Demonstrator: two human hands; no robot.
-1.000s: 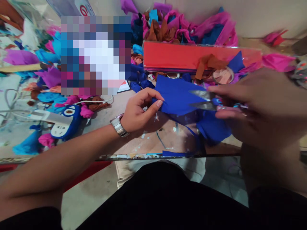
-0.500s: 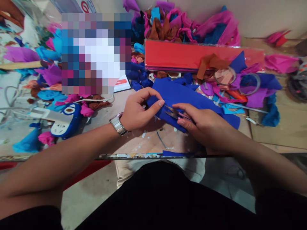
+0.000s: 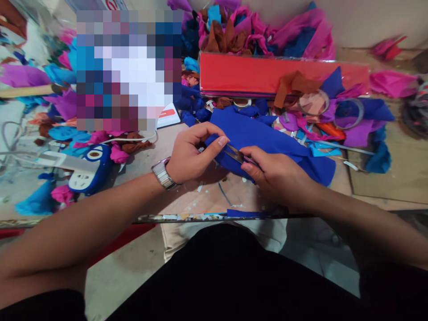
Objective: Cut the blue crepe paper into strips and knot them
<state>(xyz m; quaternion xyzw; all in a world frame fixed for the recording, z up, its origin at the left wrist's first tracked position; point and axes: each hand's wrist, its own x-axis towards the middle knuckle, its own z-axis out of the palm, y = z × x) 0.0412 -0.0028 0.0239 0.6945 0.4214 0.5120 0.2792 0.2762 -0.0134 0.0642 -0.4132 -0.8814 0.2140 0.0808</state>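
My left hand (image 3: 195,149), with a metal watch (image 3: 163,173) on its wrist, pinches the near left edge of a deep blue sheet (image 3: 261,136) between thumb and forefinger. The sheet looks like cloth or crepe paper and lies partly folded on the table. In my right hand (image 3: 277,171) is a pair of small thread snips (image 3: 236,156). Their blades point left at the sheet's edge, right by my left fingertips. My right palm hides most of the snips' handles. Whether the blades are cutting into the sheet is too small to tell.
A long red wrapped pack (image 3: 244,73) lies behind the sheet. Tape rolls (image 3: 349,113) sit at the right among coloured scraps. At the left is a blue-and-white corded device (image 3: 90,169). A pile of crumpled pieces (image 3: 230,33) stands at the back. Pixelation covers one area.
The snips have moved slightly left, closer to my left fingertips, and their blades look nearer together. My left hand keeps its pinch. The view has shifted a little.
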